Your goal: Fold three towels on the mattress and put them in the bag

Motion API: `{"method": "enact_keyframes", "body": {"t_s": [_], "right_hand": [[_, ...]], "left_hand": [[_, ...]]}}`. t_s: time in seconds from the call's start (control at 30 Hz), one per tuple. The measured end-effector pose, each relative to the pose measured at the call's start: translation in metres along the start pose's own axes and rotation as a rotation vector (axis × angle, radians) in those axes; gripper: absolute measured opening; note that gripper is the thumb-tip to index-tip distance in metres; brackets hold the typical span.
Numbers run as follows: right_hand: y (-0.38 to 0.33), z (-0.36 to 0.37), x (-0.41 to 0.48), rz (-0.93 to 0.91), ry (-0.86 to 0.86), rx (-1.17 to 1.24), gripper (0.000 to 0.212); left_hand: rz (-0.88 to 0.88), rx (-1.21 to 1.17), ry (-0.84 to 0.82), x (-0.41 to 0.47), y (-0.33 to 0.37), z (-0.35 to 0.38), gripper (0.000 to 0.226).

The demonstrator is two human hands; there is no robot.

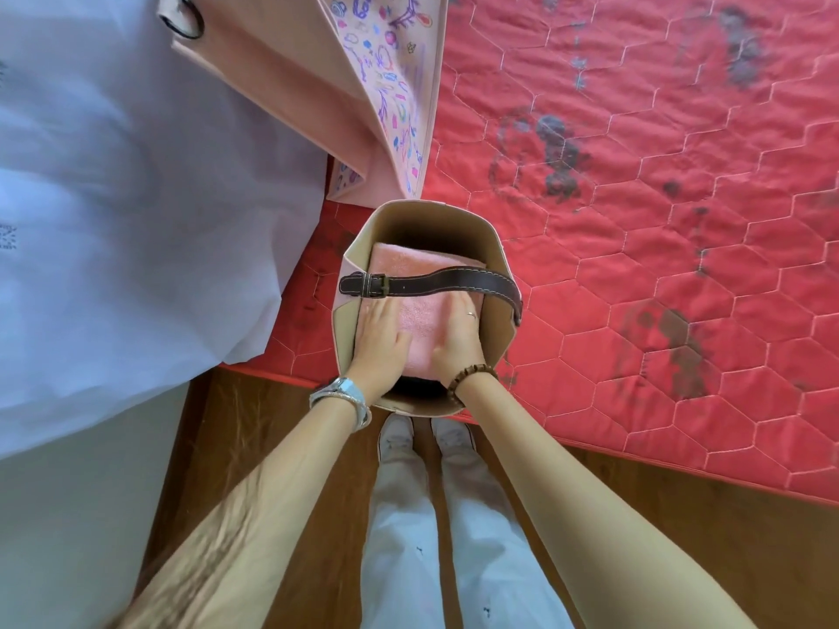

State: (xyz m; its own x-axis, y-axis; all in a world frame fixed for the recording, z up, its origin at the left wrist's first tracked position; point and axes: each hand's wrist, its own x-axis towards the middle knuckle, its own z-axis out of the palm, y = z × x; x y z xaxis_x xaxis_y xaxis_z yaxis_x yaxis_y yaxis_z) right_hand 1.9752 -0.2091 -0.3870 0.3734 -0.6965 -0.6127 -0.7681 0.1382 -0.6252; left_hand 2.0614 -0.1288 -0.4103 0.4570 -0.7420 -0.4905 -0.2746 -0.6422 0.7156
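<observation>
- Pale trousers [408, 537] and light shoes [397, 435] stand on a brown wooden floor [272, 447], toes just at the near edge of the mattress [635, 220].
- Both bare forearms reach forward into the bag; the left wrist carries a silver watch [343, 394], the right a brown bead bracelet [470, 379].
- The left hand [383, 331] lies flat, fingers straight, on the left part of the folded pink towel [420, 311].
- The right hand [458, 333], a ring [472, 315] on one finger, lies flat on the towel's right part, fingers straight, their tips under the strap.
- The towel sits inside the bag [492, 247], filling most of its width.
- The bag stands upright and open-mouthed at the mattress's near edge, close to its near left corner.
- A dark brown buckled strap [454, 280] crosses the bag's mouth from left rim to right rim, above the towel.
- The red quilted mattress, with dark blotches, spreads to the right and beyond.
- A pink curtain [295, 84] with a doodle-printed side hangs behind the bag; white sheer fabric [113, 197] fills the left.
</observation>
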Motion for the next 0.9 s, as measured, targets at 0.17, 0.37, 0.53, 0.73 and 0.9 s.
{"method": "enact_keyframes", "body": {"t_s": [0.17, 0.37, 0.53, 0.73, 0.9], "right_hand": [[0.005, 0.000, -0.007, -0.027, 0.062, 0.082, 0.064], [0.017, -0.001, -0.037, -0.047, 0.067, 0.212, 0.086], [0.023, 0.001, -0.045, 0.050, 0.025, 0.284, 0.087], [0.004, -0.025, -0.055, -0.035, 0.037, 0.336, 0.063], [-0.014, -0.053, -0.090, -0.063, 0.082, 0.508, 0.039]], "left_hand": [[-0.051, -0.019, 0.052, -0.004, 0.005, 0.004, 0.076], [-0.117, -0.186, 0.119, -0.030, 0.004, 0.005, 0.080], [-0.175, -0.315, 0.120, -0.035, -0.001, 0.001, 0.077], [-0.082, -0.400, 0.074, -0.051, 0.009, -0.026, 0.058], [-0.045, -0.478, 0.137, -0.087, 0.026, -0.055, 0.040]]}}
